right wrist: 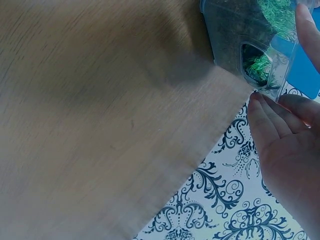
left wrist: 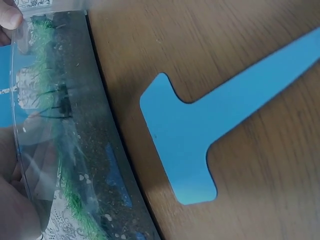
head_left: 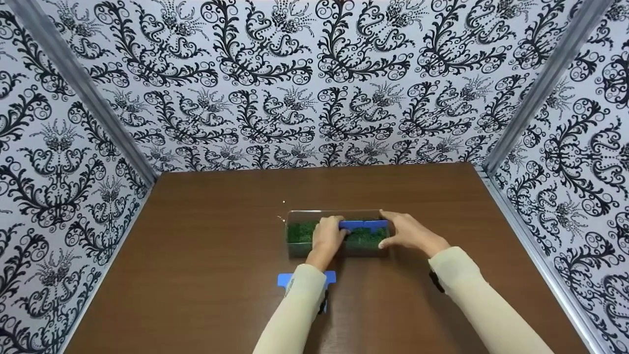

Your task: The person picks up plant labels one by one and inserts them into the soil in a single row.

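A clear plastic container (head_left: 300, 250) of green grass-like plants (head_left: 302, 231) over dark soil stands on the brown table. My left hand (head_left: 327, 233) reaches over its front wall and pinches the left end of a blue plant label (head_left: 351, 225) above the greenery. A seam line shows along the blue strip; its lower part is hidden among the plants. My right hand (head_left: 410, 232) holds the container's right end, thumb on the near side and fingers at the far corner. In the right wrist view, the fingers touch the corner of the clear wall (right wrist: 225, 40).
Another blue T-shaped plant label (left wrist: 175, 145) lies flat on the table in front of the container, partly under my left sleeve in the head view. Small pale specks (head_left: 281, 218) lie left of the container. Patterned walls (head_left: 314, 98) enclose the table's back and sides.
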Tool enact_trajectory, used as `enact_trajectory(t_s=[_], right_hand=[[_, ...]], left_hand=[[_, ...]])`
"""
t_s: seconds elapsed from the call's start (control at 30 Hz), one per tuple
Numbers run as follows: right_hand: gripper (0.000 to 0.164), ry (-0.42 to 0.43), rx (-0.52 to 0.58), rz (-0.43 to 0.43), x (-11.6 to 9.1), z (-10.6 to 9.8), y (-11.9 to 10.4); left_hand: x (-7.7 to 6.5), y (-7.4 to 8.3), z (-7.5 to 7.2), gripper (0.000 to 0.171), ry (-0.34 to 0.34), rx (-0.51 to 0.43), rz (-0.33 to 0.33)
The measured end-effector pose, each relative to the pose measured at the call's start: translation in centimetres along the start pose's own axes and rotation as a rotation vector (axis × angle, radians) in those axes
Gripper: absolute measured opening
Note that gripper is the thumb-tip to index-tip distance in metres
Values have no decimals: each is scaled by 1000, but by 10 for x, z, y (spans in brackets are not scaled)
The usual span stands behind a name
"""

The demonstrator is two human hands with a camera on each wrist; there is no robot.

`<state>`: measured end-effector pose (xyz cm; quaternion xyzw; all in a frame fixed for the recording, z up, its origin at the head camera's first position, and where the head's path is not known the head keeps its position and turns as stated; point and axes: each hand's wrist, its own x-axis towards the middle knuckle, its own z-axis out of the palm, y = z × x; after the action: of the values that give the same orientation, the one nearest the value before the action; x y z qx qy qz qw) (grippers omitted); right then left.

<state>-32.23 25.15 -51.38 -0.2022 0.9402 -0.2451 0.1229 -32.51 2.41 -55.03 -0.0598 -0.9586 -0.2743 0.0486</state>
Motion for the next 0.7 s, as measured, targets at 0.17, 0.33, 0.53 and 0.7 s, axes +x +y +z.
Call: enact_trajectory(t_s=[0.17, 0.33, 0.53, 0.7], right_hand=[[96, 6, 2, -6, 0, 1, 0], [95, 11, 6, -14, 0, 1, 0], [95, 17, -5, -21, 1, 1, 1], [95, 9, -3, -15, 1, 0, -1]], left_hand=[[-2, 0, -3, 13, -17, -17, 7], [-2, 0, -7, 19, -27, -24, 25], [-4, 0, -11, 21, 7, -49, 39], [-5, 0, -19, 13, 66, -122, 42]])
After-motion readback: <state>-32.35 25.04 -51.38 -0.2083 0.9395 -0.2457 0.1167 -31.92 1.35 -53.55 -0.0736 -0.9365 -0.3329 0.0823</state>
